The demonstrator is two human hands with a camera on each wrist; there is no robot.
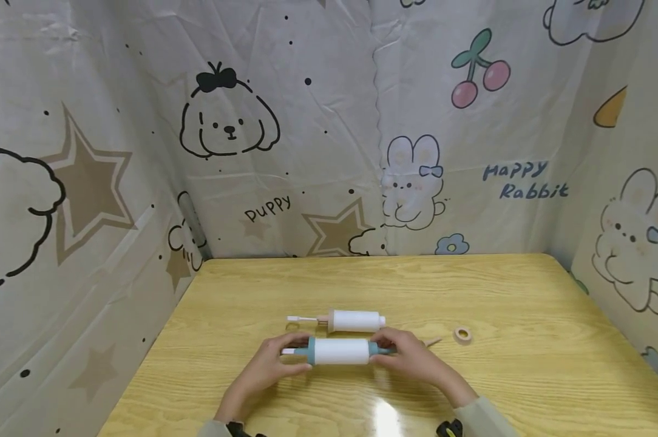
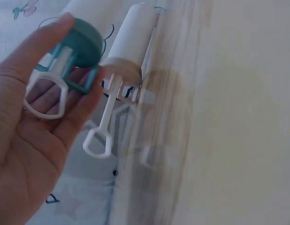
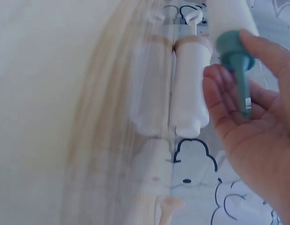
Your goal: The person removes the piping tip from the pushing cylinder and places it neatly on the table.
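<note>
Head view, teal-ended syringe: The teal-ended syringe point(image 1: 341, 351) lies level between the two hands, plunger end left, nozzle end right; support at both ends presumably keeps the barrel steady.
Head view, beige-collared syringe: The beige-collared syringe point(image 1: 356, 321) lies parallel on the wood-grain table point(image 1: 241, 291), just beyond the first, its plunger also to the left (likely aligned as a matching pair).
Head view, loose parts: A beige ring point(image 1: 462, 335) lies to the right of the right hand point(image 1: 408, 355); near it, a beige nozzle point(image 1: 434, 342) is partly hidden by that hand.
Left wrist view, collar grip: The left hand point(image 2: 37, 140) is closed part-way, thumb on the teal collar point(image 2: 86, 44), fingers curled beneath; the white plunger point(image 2: 60, 61) projects toward the palm, which probably leaves its loop handle unobstructed.
Right wrist view, nozzle-end grip: The right hand pinches the teal end cap point(image 3: 229, 44) between thumb and fingers, the remaining fingers loosely bent around the tapered nozzle point(image 3: 243, 89). Blur prevents certainty on fingertip contact with the nozzle; the syringe appears raised off the table.
</note>
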